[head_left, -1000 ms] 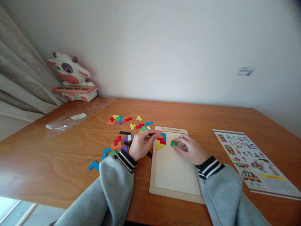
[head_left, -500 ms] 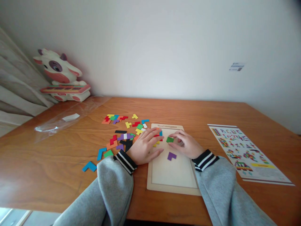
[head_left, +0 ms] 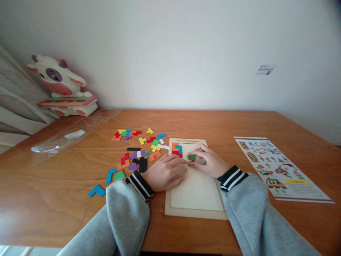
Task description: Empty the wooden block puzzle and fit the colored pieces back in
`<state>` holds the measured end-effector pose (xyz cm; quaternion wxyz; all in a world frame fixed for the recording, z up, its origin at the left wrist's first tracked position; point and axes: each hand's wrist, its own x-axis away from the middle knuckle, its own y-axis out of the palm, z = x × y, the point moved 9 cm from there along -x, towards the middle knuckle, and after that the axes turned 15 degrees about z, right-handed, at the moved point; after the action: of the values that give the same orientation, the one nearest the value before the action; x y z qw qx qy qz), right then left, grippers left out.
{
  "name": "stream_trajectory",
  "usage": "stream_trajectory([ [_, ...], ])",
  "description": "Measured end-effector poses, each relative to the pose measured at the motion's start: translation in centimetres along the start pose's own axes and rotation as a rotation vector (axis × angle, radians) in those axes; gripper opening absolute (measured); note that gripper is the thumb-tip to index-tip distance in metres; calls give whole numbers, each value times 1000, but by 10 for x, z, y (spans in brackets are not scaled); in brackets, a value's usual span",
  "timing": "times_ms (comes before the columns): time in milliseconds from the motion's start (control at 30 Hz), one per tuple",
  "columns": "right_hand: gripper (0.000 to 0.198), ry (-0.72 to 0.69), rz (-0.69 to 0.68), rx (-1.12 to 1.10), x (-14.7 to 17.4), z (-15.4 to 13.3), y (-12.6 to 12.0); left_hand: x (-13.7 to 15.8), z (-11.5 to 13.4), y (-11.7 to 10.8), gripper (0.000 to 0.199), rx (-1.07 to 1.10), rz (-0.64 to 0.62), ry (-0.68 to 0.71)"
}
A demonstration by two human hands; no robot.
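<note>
The tabletop (head_left: 53, 199) is wood with a visible grain, smooth and faintly glossy. The board (head_left: 197, 213) looks like pale bare wood, matt all over, while the coloured pieces (head_left: 97, 188) are smooth, with a painted look. Clear plastic film makes the bag (head_left: 50, 140) — thin, creased and shiny. The printed sheet (head_left: 282, 190) looks like smooth paper; the cow toy (head_left: 61, 85) seems moulded plastic. The grey sleeves (head_left: 129, 213) are matt cloth — their striped cuffs (head_left: 140, 185) look knitted.
</note>
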<state>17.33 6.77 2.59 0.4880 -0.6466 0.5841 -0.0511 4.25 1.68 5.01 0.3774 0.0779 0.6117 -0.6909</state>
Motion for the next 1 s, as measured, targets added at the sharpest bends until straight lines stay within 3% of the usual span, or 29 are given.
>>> stream_trajectory([
  [300, 11, 50, 68, 86, -2, 5, -4, 0, -2, 1, 24, 5, -8, -23],
  [467, 11, 96, 42, 108, -3, 7, -3, -1, -1, 0, 24, 29, -9, -29],
  [567, 8, 6, 76, 60, -4, -5, -9, -3, -1, -2, 24, 41, 5, -37],
  [700, 18, -134, 52, 23, -3, -22, -11, -3, -1, -2, 24, 35, 9, -36],
  [867, 14, -150, 30, 26, -3, -23, -7, -2, -2, -2, 22, 6, 14, -33],
  [1000, 9, -158, -3, -6, -3, -23, -3, -4, -10, -11, 19, -45, 115, -112],
])
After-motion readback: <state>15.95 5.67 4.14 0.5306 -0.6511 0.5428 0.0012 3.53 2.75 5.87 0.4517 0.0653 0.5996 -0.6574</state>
